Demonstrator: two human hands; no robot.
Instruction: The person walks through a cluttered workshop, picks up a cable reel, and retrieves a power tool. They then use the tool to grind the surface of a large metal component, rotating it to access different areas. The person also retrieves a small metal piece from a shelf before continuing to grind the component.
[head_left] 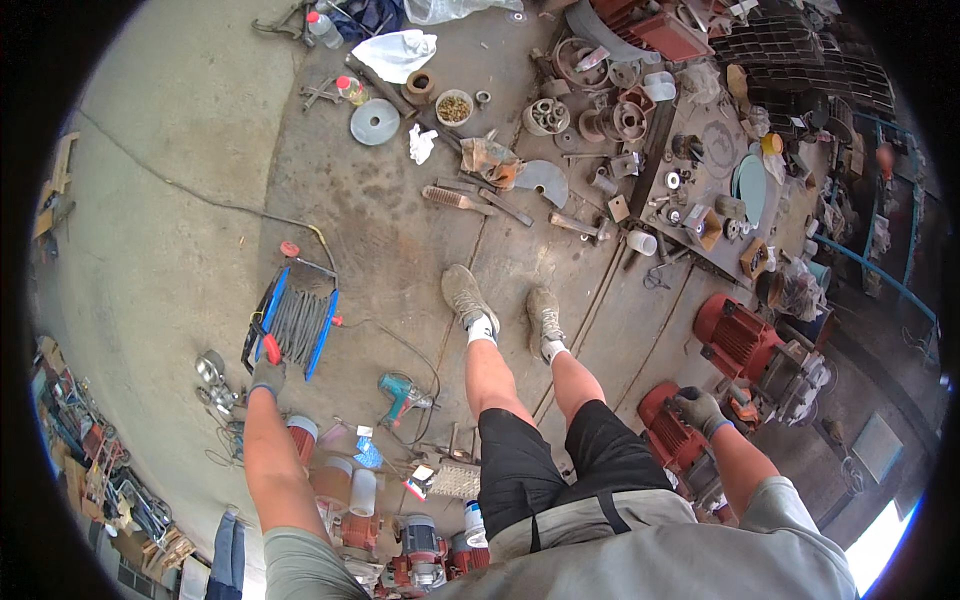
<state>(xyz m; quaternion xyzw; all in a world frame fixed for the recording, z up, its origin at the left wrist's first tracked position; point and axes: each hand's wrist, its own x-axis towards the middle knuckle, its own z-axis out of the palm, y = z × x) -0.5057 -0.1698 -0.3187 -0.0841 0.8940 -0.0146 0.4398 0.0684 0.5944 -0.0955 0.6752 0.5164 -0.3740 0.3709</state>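
Observation:
My left hand (267, 379), in a grey work glove, is closed on a red handle-like piece (271, 348) at the near side of a cable reel (300, 325). Blue side frames hold the reel's wound dark cable. My right hand (699, 410), also gloved, hangs above a red finned motor (671, 430); its fingers are loosely curled and apart, with nothing visible in them. Whether it touches the motor cannot be told. Nearer the middle, a teal power tool (398, 398) lies on the floor with its cord.
A second red motor (742, 335) stands at the right. Ahead lie a hammer (580, 227), a wire brush (455, 198) and a grey disc (375, 122). Metal parts crowd a low plate (712, 235). A long cable (210, 202) crosses the floor to the left. More motors (420, 548) stand by my legs.

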